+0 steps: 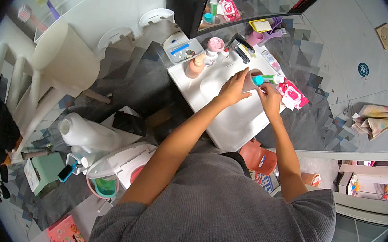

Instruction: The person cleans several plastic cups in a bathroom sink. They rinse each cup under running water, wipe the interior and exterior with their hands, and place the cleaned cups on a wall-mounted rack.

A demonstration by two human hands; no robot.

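Note:
Over the white sink (pixel 233 132), my left hand (pixel 233 91) curves around the near-left side of a pale pinkish cup (pixel 249 83), thumb apart from the fingers. A green and white toothpaste tube (pixel 272 79) with a teal end (pixel 258 80) shows at the cup's mouth; whether it stands inside cannot be told. My right hand (pixel 270 99) is at the cup's right side, just below the tube. Its fingers are bent together, and what they pinch is hidden. Behind the cup stands the dark faucet (pixel 240 48).
A pink wipes packet (pixel 293 94) lies on the sink's right edge. Pump bottles (pixel 195 66) and a soap box (pixel 182 48) stand at its left. A mirror (pixel 258 2) rises behind. On the left are a white washing-machine-like tub (pixel 66 55) and a white jug (pixel 82 128).

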